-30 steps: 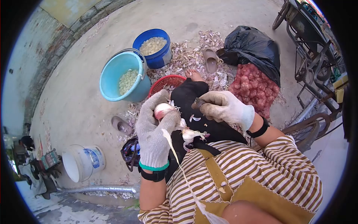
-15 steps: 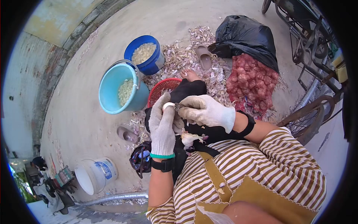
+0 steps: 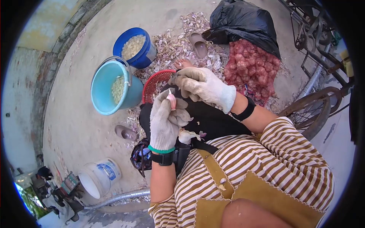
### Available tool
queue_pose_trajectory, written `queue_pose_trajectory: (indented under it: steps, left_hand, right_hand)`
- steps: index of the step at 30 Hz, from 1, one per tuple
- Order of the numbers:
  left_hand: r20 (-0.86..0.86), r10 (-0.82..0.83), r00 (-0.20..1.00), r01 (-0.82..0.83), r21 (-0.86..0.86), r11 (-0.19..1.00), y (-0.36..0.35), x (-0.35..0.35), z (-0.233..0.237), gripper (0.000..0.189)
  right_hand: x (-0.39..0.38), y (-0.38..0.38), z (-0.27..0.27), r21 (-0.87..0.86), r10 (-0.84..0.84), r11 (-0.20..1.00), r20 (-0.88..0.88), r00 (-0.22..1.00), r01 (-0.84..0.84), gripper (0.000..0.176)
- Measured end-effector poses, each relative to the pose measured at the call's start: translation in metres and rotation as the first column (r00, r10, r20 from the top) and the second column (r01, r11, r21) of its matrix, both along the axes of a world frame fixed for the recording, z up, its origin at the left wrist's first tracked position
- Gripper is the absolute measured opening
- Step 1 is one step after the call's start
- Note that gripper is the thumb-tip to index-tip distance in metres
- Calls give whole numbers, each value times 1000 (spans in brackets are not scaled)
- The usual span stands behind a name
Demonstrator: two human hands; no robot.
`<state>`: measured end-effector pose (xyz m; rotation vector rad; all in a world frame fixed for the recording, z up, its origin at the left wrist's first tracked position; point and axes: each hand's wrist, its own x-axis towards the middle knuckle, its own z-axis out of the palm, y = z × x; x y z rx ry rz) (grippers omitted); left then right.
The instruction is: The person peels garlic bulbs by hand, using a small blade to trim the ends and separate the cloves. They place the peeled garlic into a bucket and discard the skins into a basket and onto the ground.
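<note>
Both my hands wear pale work gloves with soiled fingers. My left hand point(image 3: 165, 117) is closed around a garlic clove point(image 3: 172, 102) with pink skin and a pale pointed tip that sticks up. Just above it and to the right, my right hand point(image 3: 203, 86) has its fingers pinched together. A small dark thing point(image 3: 173, 79), perhaps a short blade, shows at its fingertips; its shape is too small to make out. Below the hands, a partly opened garlic head point(image 3: 187, 136) lies on my lap.
A red basket point(image 3: 146, 89), a teal bucket point(image 3: 99, 93) and a blue bucket point(image 3: 151, 57), both buckets with peeled cloves, stand ahead to the left. Right of the garlic skins point(image 3: 186, 38) sits a mesh bag of garlic point(image 3: 251, 66) under black plastic point(image 3: 243, 21). A white bucket point(image 3: 91, 180) lies left.
My right hand has drawn up and away from the left. A pink-skinned clove now shows in my left hand, where a smooth white clove was visible before. The head view has shifted slightly.
</note>
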<state>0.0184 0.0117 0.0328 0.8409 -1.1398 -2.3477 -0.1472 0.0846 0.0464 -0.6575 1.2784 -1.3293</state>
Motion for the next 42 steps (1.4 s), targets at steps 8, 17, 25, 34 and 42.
queue_pose_trajectory:
  steps: [8, 17, 25, 34, 42]
  left_hand:
    - [-103, 153, 983, -138, 144, 980, 1, 2, -15, 31]
    - [189, 200, 961, -179, -124, 976, 10, 0, -5, 28]
    - [240, 79, 968, -43, -149, 988, 13, 12, -2, 29]
    - [-169, 81, 982, -47, 194, 980, 12, 34, -5, 29]
    - [-76, 149, 986, -135, 169, 976, 8, 26, -6, 35]
  right_hand:
    - [17, 25, -2, 142, 196, 956, -961, 196, -258, 28]
    - [25, 7, 10, 326, 338, 900, -941, -9, -288, 25]
    - [28, 5, 18, 555, 524, 761, -831, -186, -336, 22]
    - [-26, -2, -6, 373, 375, 926, -927, 26, -50, 31]
    - [18, 17, 18, 341, 376, 903, -922, 96, -262, 37]
